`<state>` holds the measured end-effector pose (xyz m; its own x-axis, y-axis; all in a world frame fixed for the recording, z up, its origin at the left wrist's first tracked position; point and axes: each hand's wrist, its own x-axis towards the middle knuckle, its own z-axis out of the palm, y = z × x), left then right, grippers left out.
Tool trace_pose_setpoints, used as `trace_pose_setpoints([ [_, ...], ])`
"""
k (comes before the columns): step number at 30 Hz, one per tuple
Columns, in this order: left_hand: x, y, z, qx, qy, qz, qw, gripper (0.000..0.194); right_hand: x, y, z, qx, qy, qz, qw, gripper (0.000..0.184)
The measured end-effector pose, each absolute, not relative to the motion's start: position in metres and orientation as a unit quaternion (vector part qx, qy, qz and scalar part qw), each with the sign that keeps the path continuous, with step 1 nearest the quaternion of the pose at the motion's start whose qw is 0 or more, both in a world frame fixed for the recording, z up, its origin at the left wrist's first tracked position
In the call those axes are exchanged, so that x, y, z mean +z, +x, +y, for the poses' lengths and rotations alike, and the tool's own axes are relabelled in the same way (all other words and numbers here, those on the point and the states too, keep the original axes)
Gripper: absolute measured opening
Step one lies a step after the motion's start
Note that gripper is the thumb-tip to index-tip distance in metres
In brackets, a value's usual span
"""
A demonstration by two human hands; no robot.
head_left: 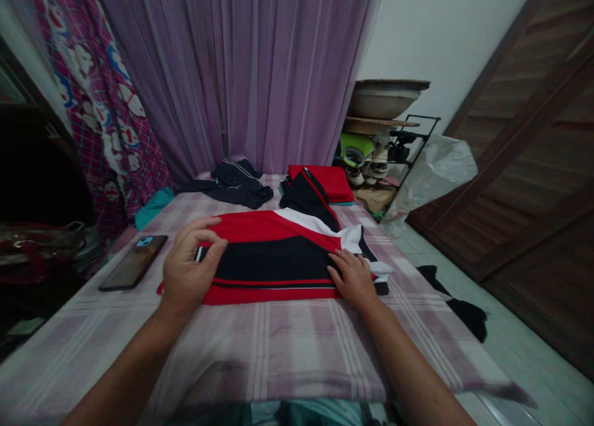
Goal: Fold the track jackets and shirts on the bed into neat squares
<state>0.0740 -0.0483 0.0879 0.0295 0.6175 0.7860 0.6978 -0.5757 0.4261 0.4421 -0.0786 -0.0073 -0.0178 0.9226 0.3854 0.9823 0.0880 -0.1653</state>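
Note:
A red, black and white shirt [273,259] lies partly folded in front of me, its long side running left to right. Its white collar part [352,239] is at the right end, and a black sleeve with red trim [304,194] stretches out behind it. Over the shirt's left end is my left hand [190,259], fingers curved, with a gap between thumb and fingertips and nothing seen between them. My right hand [355,277] rests flat on the shirt near the collar, fingers spread.
A phone [134,262] lies on the plaid-covered table [278,352], left of the shirt. Farther back are a crumpled dark garment [236,185] and a folded red stack [341,182]. Beyond the table's right side stand a shoe rack [371,160] and a plastic bag [431,172].

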Motion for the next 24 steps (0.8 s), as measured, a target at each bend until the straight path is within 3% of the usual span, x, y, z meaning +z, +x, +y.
trace_pose_setpoints([
  [6, 0.041, 0.065, -0.013, -0.205, -0.796, -0.562, 0.091, 0.041, 0.026, 0.39, -0.047, -0.05, -0.614, -0.75, 0.24, 0.047],
  [9, 0.016, 0.061, -0.008, -0.094, -0.803, -0.577, 0.115, 0.055, 0.033, 0.357, -0.029, -0.004, -0.586, -0.788, 0.186, 0.053],
  [14, 0.007, 0.056, -0.01, -0.054, -0.803, -0.579, 0.131, 0.059, 0.019, 0.349, -0.018, 0.07, -0.592, -0.801, 0.044, 0.058],
  [24, 0.006, 0.058, -0.01, -0.083, -0.801, -0.579, 0.128, 0.06, 0.007, 0.461, -0.037, 0.01, -0.633, -0.772, 0.059, 0.047],
])
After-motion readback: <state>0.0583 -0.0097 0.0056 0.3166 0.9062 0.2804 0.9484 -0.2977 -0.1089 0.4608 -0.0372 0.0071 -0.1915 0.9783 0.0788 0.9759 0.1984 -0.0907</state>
